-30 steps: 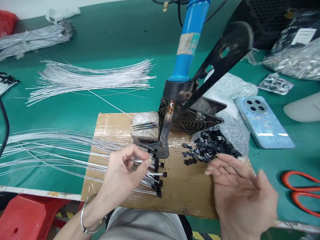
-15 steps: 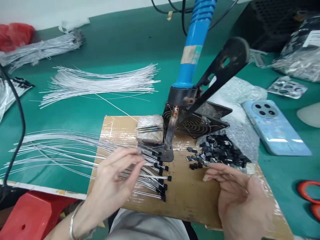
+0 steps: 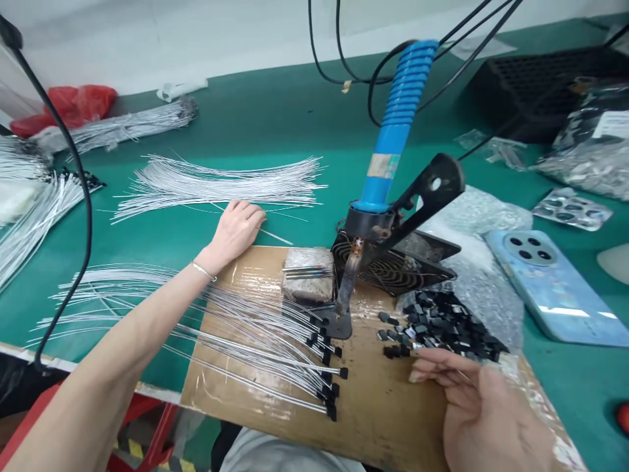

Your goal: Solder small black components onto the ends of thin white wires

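My left hand [image 3: 239,226] reaches past the cardboard's far edge, its fingers closed on a single white wire [image 3: 278,237] whose end sticks out to the right. Just beyond lies a loose bundle of white wires [image 3: 221,183]. My right hand [image 3: 496,406] is palm-up with curled fingers, its fingertips beside the pile of small black connectors [image 3: 442,321]; what it holds, if anything, I cannot make out. White wires tipped with black connectors [image 3: 265,354] lie across the cardboard [image 3: 388,406]. A blue-handled soldering iron [image 3: 393,131] stands clamped, tip down, beside a whitish block [image 3: 308,275] with solder pieces on top.
Behind the iron sits a black fan [image 3: 388,262]. To the right are bubble wrap [image 3: 472,216], a blue phone [image 3: 555,282] and a blister pack [image 3: 572,208]. A black cable [image 3: 81,196] hangs at left, near more wire bundles [image 3: 44,216].
My left hand has moved from above the connector-tipped wires up and away to the single wire by the bundle. My right hand has stayed by the connector pile. The view has tilted upward.
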Demonstrator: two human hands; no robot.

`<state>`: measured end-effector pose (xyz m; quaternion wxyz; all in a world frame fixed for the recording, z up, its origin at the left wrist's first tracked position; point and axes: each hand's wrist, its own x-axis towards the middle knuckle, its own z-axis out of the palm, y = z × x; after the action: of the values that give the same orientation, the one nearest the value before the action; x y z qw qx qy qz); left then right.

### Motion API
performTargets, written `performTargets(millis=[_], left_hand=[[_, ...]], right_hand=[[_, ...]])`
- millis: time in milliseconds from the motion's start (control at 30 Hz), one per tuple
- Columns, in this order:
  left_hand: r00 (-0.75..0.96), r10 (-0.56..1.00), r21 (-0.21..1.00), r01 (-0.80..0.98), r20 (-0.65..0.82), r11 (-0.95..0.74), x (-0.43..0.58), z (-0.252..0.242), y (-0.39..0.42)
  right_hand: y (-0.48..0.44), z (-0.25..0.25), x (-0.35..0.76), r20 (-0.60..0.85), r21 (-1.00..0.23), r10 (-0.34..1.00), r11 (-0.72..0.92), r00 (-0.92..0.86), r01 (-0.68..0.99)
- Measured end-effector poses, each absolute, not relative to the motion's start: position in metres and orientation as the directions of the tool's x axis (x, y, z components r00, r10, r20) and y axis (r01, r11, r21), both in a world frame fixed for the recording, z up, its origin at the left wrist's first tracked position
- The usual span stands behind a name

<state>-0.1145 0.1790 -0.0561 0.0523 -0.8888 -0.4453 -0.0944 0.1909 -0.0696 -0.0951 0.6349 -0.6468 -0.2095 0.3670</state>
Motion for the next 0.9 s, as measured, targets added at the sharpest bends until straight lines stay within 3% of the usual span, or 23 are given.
performTargets(millis=[367,667,900], left_hand=[[0.551,0.817,0.277,0.769,0.172,-0.577,-0.102,-0.045,0.220],[0.364,0.922,0.736,0.586,0.136,-0.340,-0.115,-0.011,0.217],[0.378,0.926,0.883,0.430,0.015,-0.190,-0.127,0.002,0.192]], right_hand=[[-0.066,-0.084,0.186,-0.241,-0.970,0.701,-0.167,0.671,-0.174],[-0.070,-0.086,0.184,-0.234,-0.971,0.701,-0.206,0.673,-0.122],[-0.071,-0.090,0.187,-0.221,-0.973,0.720,-0.210,0.657,-0.097]])
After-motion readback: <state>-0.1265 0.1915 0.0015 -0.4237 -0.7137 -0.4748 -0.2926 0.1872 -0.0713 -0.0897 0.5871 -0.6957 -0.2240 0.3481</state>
